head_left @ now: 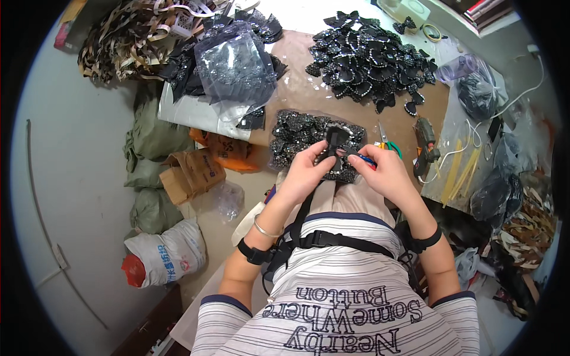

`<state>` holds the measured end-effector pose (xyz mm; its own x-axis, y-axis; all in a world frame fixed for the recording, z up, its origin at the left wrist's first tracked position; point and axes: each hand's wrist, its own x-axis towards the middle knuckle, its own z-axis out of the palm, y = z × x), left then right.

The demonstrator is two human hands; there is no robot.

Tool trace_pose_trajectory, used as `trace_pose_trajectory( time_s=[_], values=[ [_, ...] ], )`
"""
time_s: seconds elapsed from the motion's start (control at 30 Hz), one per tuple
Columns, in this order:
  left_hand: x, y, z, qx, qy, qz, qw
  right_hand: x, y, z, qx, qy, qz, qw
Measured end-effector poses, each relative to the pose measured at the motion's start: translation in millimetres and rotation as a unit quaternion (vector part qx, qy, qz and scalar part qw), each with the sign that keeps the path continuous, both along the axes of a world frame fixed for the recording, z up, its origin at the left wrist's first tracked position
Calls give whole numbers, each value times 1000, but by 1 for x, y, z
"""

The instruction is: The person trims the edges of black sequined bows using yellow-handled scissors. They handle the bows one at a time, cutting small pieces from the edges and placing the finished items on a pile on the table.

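Squarely between both hands, held a black beaded bow piece point(337, 142) up over the near edge of the bench point(309, 89), above a clear bag of similar beaded pieces point(297, 133). Ran its long axis roughly up and away from the body, top end pointing toward the far heap of black bows point(371, 59), lower end tucked down among the fingertips. Pinched its lower left edge with the left hand point(304, 169), thumb and forefinger clenched on the piece, remaining fingers point(314, 155) curled beneath. Met it from the other side with the right hand point(387, 173), fingertips touching the lower right edge; seemed also to clutch something small, red and blue, against the palm, though too hidden to tell what. Lay about equally near to either hand, so neither clearly closer; sat just above and forward of both sets of fingers rather than beside them. Rested a glue gun point(425, 145) just right of the right hand on the bench, with pale glue sticks point(460, 169) beyond it and small scissors point(386, 139) between gun and bow. Stood well apart on the floor to the left: a crumpled cardboard box point(190, 175) and a white sack point(166, 255).
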<state>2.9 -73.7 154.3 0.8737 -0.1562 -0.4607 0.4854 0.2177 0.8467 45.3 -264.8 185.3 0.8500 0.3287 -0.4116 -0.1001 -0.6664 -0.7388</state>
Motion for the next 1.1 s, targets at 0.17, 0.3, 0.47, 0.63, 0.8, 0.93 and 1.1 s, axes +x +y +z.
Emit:
trace_pose_trajectory(
  time_s=[0.17, 0.3, 0.47, 0.63, 0.8, 0.93, 1.1],
  values=[
    [-9, -5, -15, 111, -70, 4, 991, 3, -1, 8, -29, -61, 33, 997],
    [-11, -8, -14, 87, -84, -20, 992, 6, -3, 8, -17, -50, 49, 997],
    [-6, -4, 12, -149, 58, -9, 987, 14, -15, 6, 60, -3, 69, 996],
    [-4, -5, 15, -75, 15, -49, 996, 17, -12, 6, 65, -27, 88, 994],
    [1, -4, 20, -90, 4, -70, 993, 20, -13, 4, 89, -10, 73, 993],
    [7, -4, 24, -74, -2, -81, 994, 20, -19, -4, 114, 19, 52, 992],
    [8, -5, 28, -41, 15, -73, 996, 21, -28, 3, 141, 171, 19, 975]
  ],
)
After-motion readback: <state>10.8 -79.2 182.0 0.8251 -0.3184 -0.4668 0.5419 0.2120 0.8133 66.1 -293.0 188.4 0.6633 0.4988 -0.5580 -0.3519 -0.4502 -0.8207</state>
